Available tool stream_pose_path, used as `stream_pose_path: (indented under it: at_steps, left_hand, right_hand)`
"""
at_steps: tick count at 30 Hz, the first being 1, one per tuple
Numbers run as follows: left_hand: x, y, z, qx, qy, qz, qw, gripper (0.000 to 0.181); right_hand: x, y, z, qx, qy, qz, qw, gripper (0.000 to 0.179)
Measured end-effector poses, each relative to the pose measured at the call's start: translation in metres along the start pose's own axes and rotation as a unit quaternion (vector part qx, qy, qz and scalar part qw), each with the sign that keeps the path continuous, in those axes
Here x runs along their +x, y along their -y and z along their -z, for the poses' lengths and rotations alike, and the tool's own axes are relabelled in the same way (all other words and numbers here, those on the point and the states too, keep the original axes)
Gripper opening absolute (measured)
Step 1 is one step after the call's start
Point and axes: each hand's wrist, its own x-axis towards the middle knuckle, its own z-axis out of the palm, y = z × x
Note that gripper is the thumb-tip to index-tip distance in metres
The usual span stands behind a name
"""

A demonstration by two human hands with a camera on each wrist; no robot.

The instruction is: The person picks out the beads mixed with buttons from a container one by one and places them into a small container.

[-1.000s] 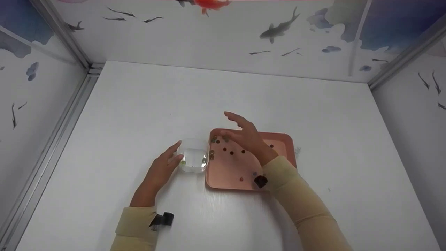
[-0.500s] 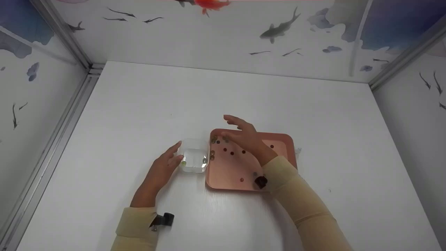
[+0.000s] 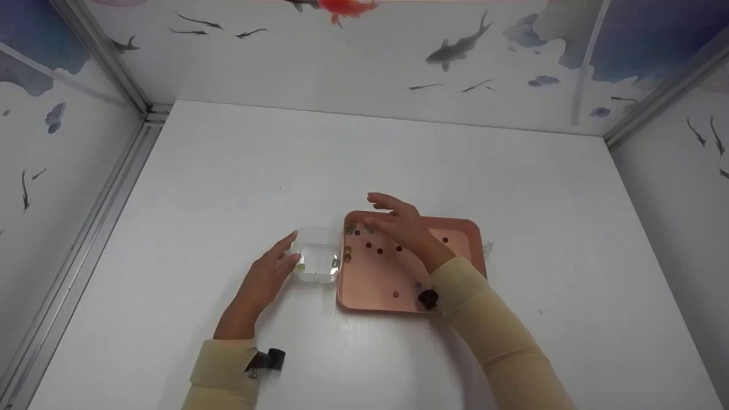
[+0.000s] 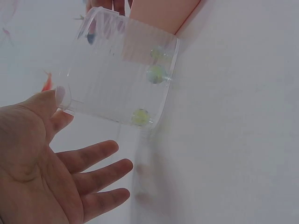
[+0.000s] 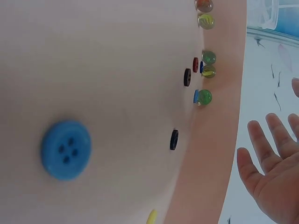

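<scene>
My left hand [image 3: 265, 279] is at the left side of a clear plastic container [image 4: 112, 70]; its thumb and forefinger pinch the rim, while the other fingers stretch out free. A few greenish marbles [image 4: 156, 73] lie in the container. My right hand [image 3: 401, 225] hovers over the far part of a pink tray [image 3: 370, 285], fingers extended and holding nothing. In the right wrist view its bare palm shows past the tray's wall. Along that wall lie several glass marbles [image 5: 204, 97] and small dark buttons [image 5: 174, 140]. A blue four-hole button [image 5: 66, 149] lies nearer.
The container stands against the tray's left side on a white table [image 3: 239, 154]. A crumpled clear scrap [image 3: 488, 248] lies by the tray's right edge. Panels printed with fish [image 3: 458, 48] enclose the table at the back and both sides. A yellow piece [image 5: 152, 217] is partly in view.
My right hand's fingers have lowered slightly toward me over the tray. The left hand, container and tray contents look unchanged.
</scene>
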Motion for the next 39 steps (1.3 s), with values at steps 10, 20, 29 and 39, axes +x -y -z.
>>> stream_pose_path:
  at_steps: [10,20,29,39]
  left_hand:
    - [-0.0007,0.0011,0.0008,-0.009,0.005,-0.005,0.9999,0.055]
    - [0.0002,0.0011,0.0009,-0.004,0.007,-0.009,0.9999,0.055]
    - [-0.0006,0.0003,0.0020,-0.005,0.007,-0.013,0.9999,0.055]
    - [0.0000,0.0018,0.0014,-0.013,0.008,-0.021,0.9997,0.055]
  right_hand:
    - [-0.0035,-0.0018,0.0009,0.012,0.001,0.000,0.9999,0.059]
    - [-0.0034,-0.0046,-0.0009,-0.012,0.006,0.007,0.9999,0.054]
    - [-0.0021,-0.0056,-0.0031,-0.033,0.010,-0.018,0.9992,0.047]
    - [-0.0008,-0.0057,-0.0065,-0.083,0.017,-0.041,0.9956,0.045]
